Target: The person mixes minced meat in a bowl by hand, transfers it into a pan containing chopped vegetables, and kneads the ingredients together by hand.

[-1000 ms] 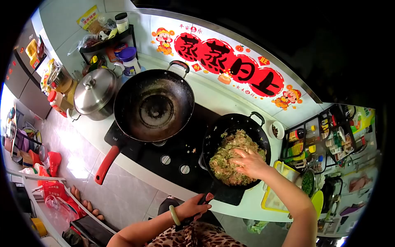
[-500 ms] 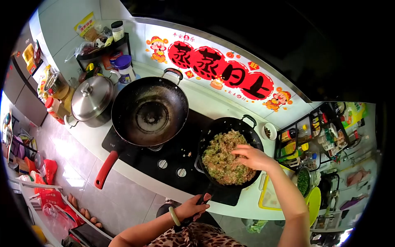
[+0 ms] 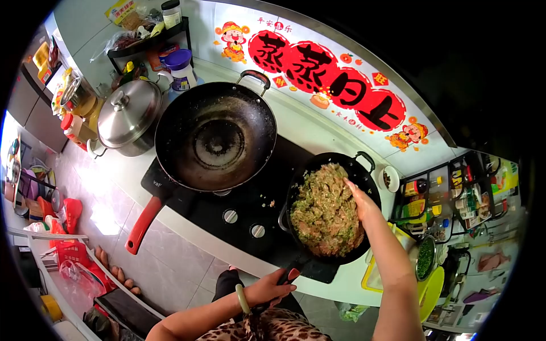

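Observation:
My left hand (image 3: 268,288) is wrapped around the handle of the small black wok (image 3: 363,171), below its near rim. A heap of minced filling (image 3: 327,211), pinkish with green bits, fills much of this wok. My right hand (image 3: 363,203) reaches in at the right side, its fingers stretched out along the filling's edge; the fingertips touch the mass, and part of the palm side is hidden. To the left stands a larger black wok (image 3: 219,142) with a red handle (image 3: 145,224), apart from both hands.
Both woks stand on a black cooktop (image 3: 244,213) with two knobs. A lidded steel pot (image 3: 129,116) is at the left. A small white bowl (image 3: 389,178) sits behind the filled wok. At the right are a yellow-rimmed tray (image 3: 372,278), a bowl of chopped greens (image 3: 425,257) and bottle racks.
My right hand has moved from on top of the filling to its right edge, and the filling is gathered into a taller heap. My left hand keeps its grip. The view has shifted slightly.

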The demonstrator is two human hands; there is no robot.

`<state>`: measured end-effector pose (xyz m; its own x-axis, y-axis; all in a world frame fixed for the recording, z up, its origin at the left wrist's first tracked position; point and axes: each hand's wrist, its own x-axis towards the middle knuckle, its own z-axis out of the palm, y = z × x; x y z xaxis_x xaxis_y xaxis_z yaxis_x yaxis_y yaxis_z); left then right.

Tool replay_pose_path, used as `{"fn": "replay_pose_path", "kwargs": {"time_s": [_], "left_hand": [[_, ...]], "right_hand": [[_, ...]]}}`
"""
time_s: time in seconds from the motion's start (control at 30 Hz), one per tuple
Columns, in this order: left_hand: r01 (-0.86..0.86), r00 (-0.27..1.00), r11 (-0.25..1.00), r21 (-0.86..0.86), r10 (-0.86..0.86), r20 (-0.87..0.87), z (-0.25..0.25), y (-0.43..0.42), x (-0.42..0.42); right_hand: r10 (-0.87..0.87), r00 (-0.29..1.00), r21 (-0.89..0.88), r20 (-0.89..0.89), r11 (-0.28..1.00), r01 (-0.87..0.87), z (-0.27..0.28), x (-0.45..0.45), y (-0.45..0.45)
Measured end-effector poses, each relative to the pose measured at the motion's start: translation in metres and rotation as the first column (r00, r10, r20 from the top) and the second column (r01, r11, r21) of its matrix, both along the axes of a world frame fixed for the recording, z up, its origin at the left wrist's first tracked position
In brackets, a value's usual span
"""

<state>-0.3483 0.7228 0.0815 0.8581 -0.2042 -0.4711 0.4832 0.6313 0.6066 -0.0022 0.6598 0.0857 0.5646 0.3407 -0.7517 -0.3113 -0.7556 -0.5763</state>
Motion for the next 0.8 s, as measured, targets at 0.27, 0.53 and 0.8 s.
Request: {"fn": "replay_pose_path", "kwargs": {"time_s": [0.27,0.53,0.8], "left_hand": [[0.034,0.999,0.997,0.075,-0.034,-0.005,-0.004,0.001,0.001],[0.049,0.998,0.998,0.040,-0.048,-0.036,0.003,0.004,0.001],[0.051,0.998,0.995,0.086,-0.048,-0.026,-0.002,0.005,0.003]], "right_hand": [[0.811,0.281,-0.456,0.514,0.535,-0.711,0.066,-0.098,-0.001],[0.870,0.253,-0.617,0.423,0.481,-0.623,0.028,-0.138,-0.009],[0.925,0.319,-0.527,0.204,0.379,-0.761,0.063,-0.101,0.010]]}}
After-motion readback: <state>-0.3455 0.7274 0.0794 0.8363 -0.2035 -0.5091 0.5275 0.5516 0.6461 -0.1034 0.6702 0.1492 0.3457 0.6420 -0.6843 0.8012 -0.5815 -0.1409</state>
